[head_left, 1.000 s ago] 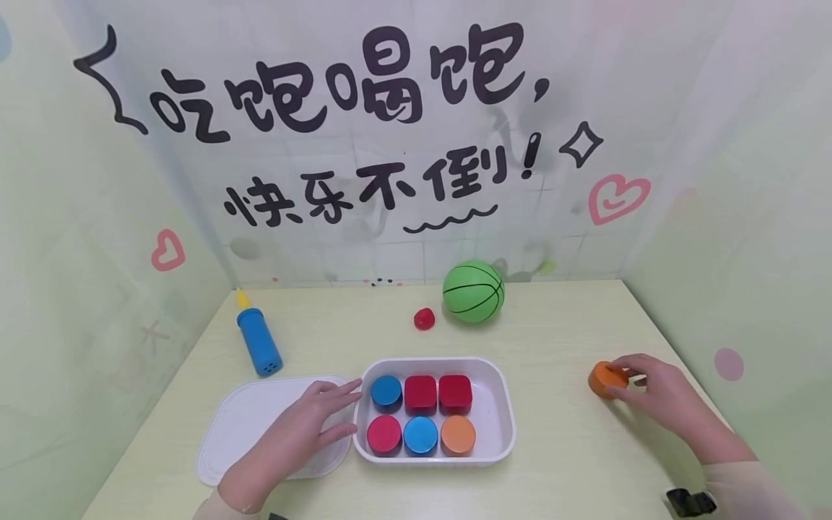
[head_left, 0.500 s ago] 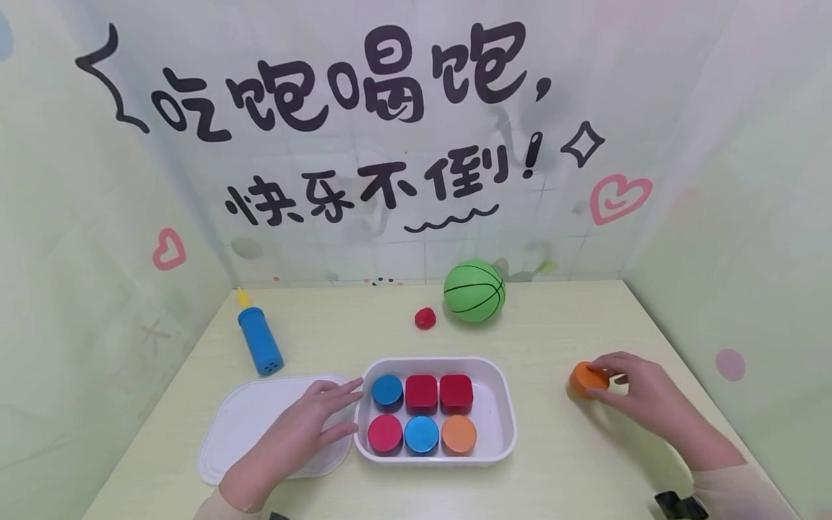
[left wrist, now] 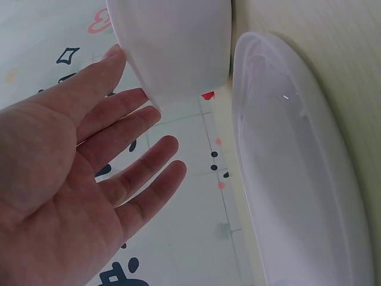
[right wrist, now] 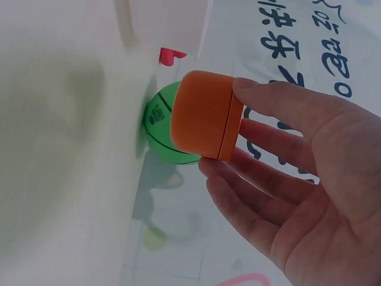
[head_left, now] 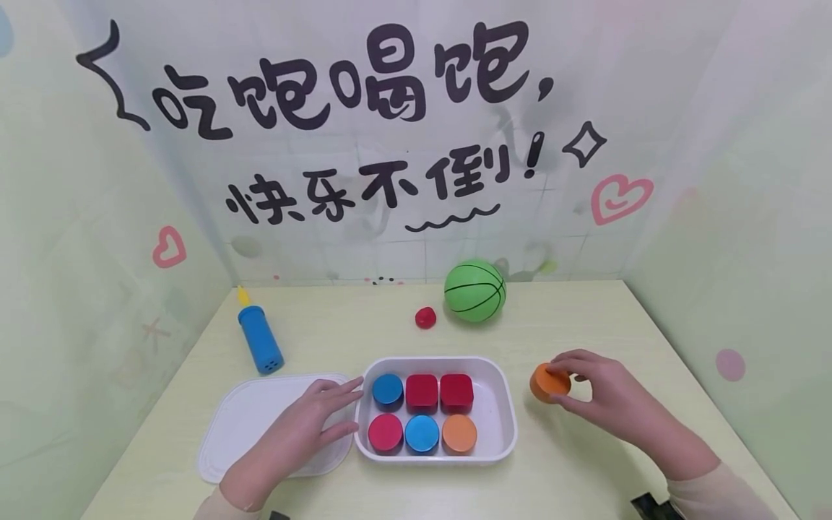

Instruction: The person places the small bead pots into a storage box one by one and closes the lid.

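Observation:
My right hand (head_left: 604,393) pinches a small round orange lidded tub (head_left: 546,384) between thumb and fingertips, right of the white box. In the right wrist view, a seam near one end of the orange tub (right wrist: 205,113) marks its lid. A white rectangular box (head_left: 497,453) holds two blue round tubs, two red squarish tubs, a red round tub (head_left: 386,433) and a light orange round tub (head_left: 459,433). With fingers spread, my left hand (head_left: 295,433) has its fingertips at the box's left rim. The left wrist view shows them at the box wall (left wrist: 178,53).
Under my left forearm lies a flat white lid (head_left: 234,426). A blue hand pump (head_left: 261,343) with a yellow nozzle lies at back left. Behind the box are a red lump (head_left: 425,318) and a green ball (head_left: 475,291). Patterned curtains border the table on three sides.
My right hand has carried the orange tub leftward from the table's right side toward the box. My left hand has stayed at the box's left rim.

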`<state>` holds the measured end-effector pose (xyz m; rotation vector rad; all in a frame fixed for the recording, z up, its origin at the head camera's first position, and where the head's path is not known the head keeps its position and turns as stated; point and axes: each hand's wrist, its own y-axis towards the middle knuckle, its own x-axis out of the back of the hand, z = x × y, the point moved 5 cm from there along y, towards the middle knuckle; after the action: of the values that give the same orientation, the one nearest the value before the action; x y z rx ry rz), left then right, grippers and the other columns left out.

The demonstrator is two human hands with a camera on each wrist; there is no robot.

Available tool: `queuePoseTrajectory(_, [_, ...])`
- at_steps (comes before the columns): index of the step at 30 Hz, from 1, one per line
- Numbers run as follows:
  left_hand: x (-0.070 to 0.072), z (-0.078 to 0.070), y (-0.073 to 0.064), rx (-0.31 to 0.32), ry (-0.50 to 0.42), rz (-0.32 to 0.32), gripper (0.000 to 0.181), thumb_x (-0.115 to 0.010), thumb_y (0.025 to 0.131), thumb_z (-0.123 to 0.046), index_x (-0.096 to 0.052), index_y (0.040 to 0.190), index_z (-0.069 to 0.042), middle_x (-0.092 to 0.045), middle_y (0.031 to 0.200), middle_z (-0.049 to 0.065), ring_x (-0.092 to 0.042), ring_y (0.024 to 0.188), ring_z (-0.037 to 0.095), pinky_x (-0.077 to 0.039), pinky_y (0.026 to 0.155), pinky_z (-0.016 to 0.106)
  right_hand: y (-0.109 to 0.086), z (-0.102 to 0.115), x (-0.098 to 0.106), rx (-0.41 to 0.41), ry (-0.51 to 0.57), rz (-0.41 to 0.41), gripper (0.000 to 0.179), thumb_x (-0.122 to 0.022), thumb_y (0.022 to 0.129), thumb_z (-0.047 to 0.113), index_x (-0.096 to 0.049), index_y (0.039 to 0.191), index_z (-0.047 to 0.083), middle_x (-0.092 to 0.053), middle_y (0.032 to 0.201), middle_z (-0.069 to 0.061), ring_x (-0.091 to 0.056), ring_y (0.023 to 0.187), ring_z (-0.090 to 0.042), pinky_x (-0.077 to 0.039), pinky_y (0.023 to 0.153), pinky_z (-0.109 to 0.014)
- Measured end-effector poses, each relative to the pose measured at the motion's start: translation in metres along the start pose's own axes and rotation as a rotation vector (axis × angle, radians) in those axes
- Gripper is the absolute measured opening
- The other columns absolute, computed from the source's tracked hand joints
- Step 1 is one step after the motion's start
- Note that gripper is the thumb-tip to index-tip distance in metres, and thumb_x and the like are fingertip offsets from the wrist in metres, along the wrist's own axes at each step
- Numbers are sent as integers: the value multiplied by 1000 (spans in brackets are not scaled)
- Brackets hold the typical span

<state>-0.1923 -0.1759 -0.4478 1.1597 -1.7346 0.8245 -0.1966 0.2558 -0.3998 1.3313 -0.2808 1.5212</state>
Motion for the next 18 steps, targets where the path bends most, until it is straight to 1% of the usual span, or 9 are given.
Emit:
queuePoseTrajectory(3, [0, 0, 0, 1, 2, 3, 61, -78, 90, -43, -60, 146, -28, -59, 149, -7, -53, 133, 23, -61, 95, 44, 4, 9, 0, 14, 1, 4, 39, -94, 71, 9, -78, 106, 16, -72, 109, 8, -66, 89, -6, -60, 74, -29])
queuePoseTrajectory(8, [0, 1, 0, 9, 1, 6, 61, -78, 90, -44, -60, 146, -30, -58, 149, -8, -52, 133, 22, -61, 95, 43, 12, 23, -1, 39, -9, 18, 40, -94, 71, 10, -78, 107, 16, -71, 109, 8, -66, 90, -6, -58, 73, -23])
queuePoseTrajectory(10, [1, 1, 1, 11, 1, 5, 61, -78, 90, -44, -60, 146, -30, -58, 149, -8, -52, 133, 22, -61, 95, 44, 16, 29, -2, 51, -7, 22, 40, -94, 71, 11, -78, 107, 15, -71, 110, 8, -66, 90, -6, -58, 74, -22])
queuePoseTrajectory(14, [1, 0, 0, 9, -1, 3, 61, -78, 90, -44, -60, 146, -30, -58, 149, -8, -52, 133, 22, -61, 95, 44, 22, 39, -3, 80, 24, 35, 42, -94, 71, 7, -77, 108, 15, -71, 113, 7, -68, 93, -9, -61, 77, -25])
queuePoseTrajectory(18, [0, 1, 0, 9, -2, 3, 61, -79, 90, -44, -60, 146, -30, -58, 149, -8, -53, 133, 22, -61, 95, 43, 28, 48, -8, 89, 51, 69, 41, -93, 73, 8, -77, 110, 14, -71, 114, 7, -68, 95, -10, -62, 80, -29])
